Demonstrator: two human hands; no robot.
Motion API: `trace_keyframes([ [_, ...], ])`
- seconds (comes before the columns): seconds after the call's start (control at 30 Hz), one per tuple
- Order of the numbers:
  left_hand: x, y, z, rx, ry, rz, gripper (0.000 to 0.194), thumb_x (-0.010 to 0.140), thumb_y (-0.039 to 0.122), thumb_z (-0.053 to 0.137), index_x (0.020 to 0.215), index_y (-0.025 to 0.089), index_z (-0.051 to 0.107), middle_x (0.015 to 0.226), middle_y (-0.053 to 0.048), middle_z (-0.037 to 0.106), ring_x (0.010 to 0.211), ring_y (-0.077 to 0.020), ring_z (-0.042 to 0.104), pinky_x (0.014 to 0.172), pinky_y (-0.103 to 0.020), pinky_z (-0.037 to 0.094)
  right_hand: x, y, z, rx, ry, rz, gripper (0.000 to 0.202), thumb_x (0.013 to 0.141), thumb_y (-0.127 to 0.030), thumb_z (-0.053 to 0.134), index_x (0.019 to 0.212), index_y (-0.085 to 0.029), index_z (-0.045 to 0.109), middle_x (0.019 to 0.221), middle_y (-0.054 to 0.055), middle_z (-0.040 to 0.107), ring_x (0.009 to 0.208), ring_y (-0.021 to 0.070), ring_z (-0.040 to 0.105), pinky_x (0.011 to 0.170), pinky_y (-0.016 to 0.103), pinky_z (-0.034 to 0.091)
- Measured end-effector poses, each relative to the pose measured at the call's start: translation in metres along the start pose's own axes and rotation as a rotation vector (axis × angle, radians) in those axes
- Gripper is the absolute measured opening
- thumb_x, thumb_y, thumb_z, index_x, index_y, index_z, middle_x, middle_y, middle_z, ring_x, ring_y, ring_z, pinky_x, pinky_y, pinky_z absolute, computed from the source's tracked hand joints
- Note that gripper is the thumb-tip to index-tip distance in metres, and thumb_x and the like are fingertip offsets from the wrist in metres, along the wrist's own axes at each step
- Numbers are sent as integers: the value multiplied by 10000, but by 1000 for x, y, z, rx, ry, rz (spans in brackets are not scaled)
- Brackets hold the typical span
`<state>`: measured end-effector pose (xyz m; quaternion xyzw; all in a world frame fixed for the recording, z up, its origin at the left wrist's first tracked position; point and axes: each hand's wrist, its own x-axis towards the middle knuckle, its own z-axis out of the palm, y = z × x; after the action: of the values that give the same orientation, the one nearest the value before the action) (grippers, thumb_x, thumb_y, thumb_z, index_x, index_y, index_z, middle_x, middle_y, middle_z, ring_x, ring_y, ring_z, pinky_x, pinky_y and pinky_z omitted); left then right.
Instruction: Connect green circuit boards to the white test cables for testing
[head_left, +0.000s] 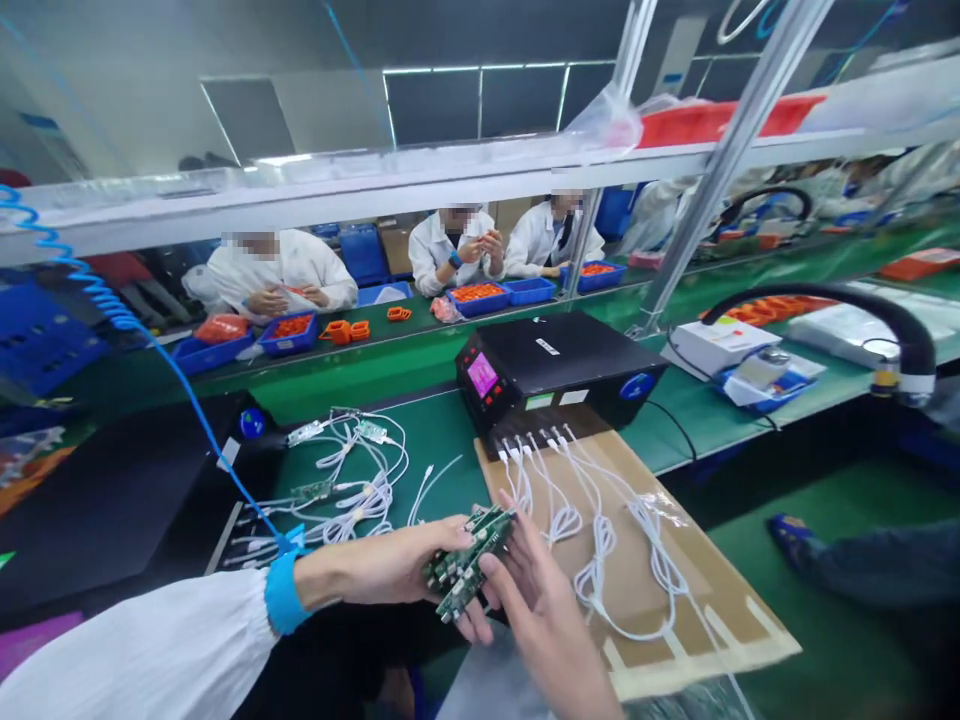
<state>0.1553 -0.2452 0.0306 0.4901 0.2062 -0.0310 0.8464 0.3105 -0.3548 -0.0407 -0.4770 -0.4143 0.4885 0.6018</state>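
Several green circuit boards (474, 560) are stacked loosely between my two hands, above the front edge of the bench. My left hand (401, 560) grips them from the left, its thumb on top and fingers underneath. From the right, my right hand (532, 600) is closed around the same boards, thumb against the near one. A blue wrist strap (286, 592) circles my left wrist. Just beyond the hands, white cables (592, 560) run from a black test box (559, 365) with a lit pink screen over a cardboard sheet (705, 610).
Left of the hands lie bundled white cables (360, 500) with small boards attached. Another black box (150, 480) stands at far left, and a coiled blue cord (112, 300) hangs down to my wrist. Across the bench, people in white coats sit by blue trays (529, 291) of orange parts.
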Motion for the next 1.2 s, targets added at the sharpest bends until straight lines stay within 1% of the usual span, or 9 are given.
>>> trace_keyframes([
  [0.13, -2, 19, -19, -71, -3, -104, 511, 895, 439, 608, 1332, 179, 559, 930, -116, 766, 878, -295, 759, 888, -439, 524, 19, 4, 9, -59, -54, -3, 662, 1019, -558, 561, 1623, -344, 394, 1611, 58, 511, 1505, 262, 471, 1254, 459, 396],
  [0.23, -1, 28, -37, -23, 124, -166, 607, 858, 408, 727, 1388, 183, 534, 890, -94, 767, 835, -277, 765, 863, -418, 542, 41, 5, 18, -181, -12, -28, 636, 1020, -515, 575, 1615, -358, 412, 1637, 35, 479, 1523, 273, 443, 1281, 486, 341],
  [0.33, 5, 39, -57, 25, 361, -189, 628, 731, 195, 825, 1314, 201, 591, 891, -46, 765, 816, -211, 754, 774, -298, 537, 68, 9, 28, -203, 16, -18, 651, 1026, -519, 550, 1628, -332, 388, 1582, 63, 542, 1420, 274, 564, 1201, 477, 457],
  [0.43, 12, 52, -80, 61, 456, -170, 493, 699, 138, 828, 1151, 183, 637, 896, -32, 757, 800, -194, 754, 735, -270, 544, 90, 19, 33, -216, 150, -25, 707, 1021, -550, 533, 1632, -246, 351, 1477, 136, 610, 1257, 261, 672, 1064, 443, 567],
  [0.57, 22, 64, -117, 59, 586, -30, 400, 720, 230, 874, 978, 164, 576, 959, -89, 749, 903, -274, 785, 893, -396, 604, 104, 33, 35, -526, 326, -68, 390, 1044, -496, 494, 1268, -200, 616, 1132, 138, 733, 1014, 269, 737, 880, 400, 592],
  [0.7, 29, 63, -144, 76, 752, 78, 408, 722, 254, 888, 986, 157, 593, 981, -103, 743, 1044, -307, 769, 1042, -454, 562, 120, 48, 56, -984, 249, 122, 218, 1055, -329, 498, 975, -193, 650, 918, 154, 748, 835, 308, 764, 700, 369, 538],
  [0.9, 36, 50, -159, 167, 1007, 75, 606, 650, 237, 949, 1174, 166, 653, 1229, -143, 742, 1340, -302, 606, 1184, -423, 425, 158, 77, 94, -1197, 198, 346, 210, 1021, -313, 607, 1056, -121, 685, 981, 232, 761, 963, 348, 776, 766, 383, 570],
  [1.1, 40, 37, -173, 216, 1097, 136, 905, 598, 221, 995, 1383, 119, 557, 1598, -215, 478, 1490, -324, 452, 1227, -387, 357, 168, 94, 103, -1200, 209, 288, 188, 970, -141, 521, 1099, -97, 651, 1042, 245, 732, 1022, 344, 739, 816, 408, 573],
  [1.2, 40, 33, -183, 222, 1139, 189, 859, 613, 247, 995, 1354, 124, 579, 1581, -214, 500, 1480, -321, 466, 1231, -403, 351, 165, 101, 103, -1200, 275, 211, 184, 950, -149, 497, 1076, -115, 627, 1092, 259, 702, 1061, 352, 694, 828, 412, 563],
])
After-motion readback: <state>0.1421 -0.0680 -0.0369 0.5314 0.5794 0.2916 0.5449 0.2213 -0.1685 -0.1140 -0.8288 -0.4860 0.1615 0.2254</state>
